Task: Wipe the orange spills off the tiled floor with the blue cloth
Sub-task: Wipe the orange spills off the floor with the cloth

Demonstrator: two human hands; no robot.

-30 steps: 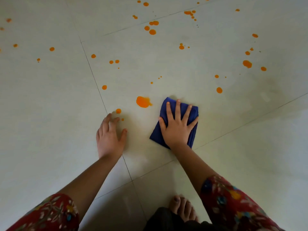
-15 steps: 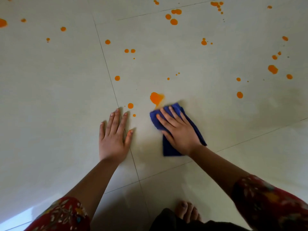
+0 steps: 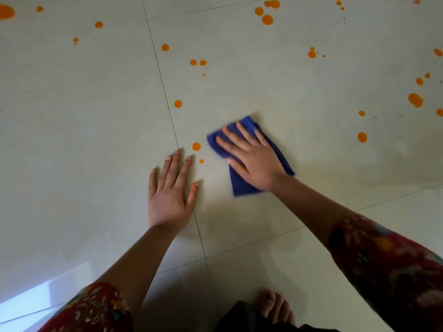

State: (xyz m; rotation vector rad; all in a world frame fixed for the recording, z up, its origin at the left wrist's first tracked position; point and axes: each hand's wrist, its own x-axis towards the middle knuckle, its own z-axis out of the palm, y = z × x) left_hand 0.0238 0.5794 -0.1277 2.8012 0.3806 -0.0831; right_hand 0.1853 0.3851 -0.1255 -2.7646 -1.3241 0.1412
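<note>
The tiled floor (image 3: 72, 140) bears orange spills (image 3: 196, 146) and a blue cloth (image 3: 242, 185).

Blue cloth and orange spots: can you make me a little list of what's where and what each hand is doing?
cloth: blue cloth lying on the tiled floor
wiping hand: right hand pressed flat on the cloth, fingers straight
other hand: left hand flat on the floor, apart from the cloth
closest mess: nearest orange spot, just left of the cloth, uncovered
remaining mess: farther orange spots scattered across the top of the view
also seen: bare foot at the bottom edge
</note>
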